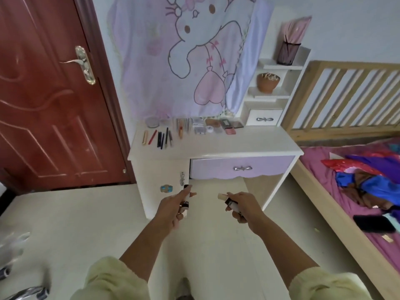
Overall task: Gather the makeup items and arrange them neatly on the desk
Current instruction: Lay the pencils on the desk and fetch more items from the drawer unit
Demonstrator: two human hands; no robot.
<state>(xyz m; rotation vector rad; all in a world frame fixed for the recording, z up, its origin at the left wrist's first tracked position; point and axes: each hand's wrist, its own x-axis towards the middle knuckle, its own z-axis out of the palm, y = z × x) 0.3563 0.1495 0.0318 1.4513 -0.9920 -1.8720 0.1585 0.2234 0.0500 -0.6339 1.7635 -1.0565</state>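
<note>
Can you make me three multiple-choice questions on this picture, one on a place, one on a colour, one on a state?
1. Where do the pencils lie?
A. on the desk top, left part
B. on the bed
C. on the floor

2. What colour is the front of the wide drawer under the desk top?
A. red
B. lilac
C. green

3. How are the person's hands?
A. both empty
B. only one holds something
C. each holds a small makeup item

Answers: 1 A, they lie in a row near the desk's left end. 2 B, its front is pale purple. 3 C, the left hand and the right hand each grip a small tube.
</note>
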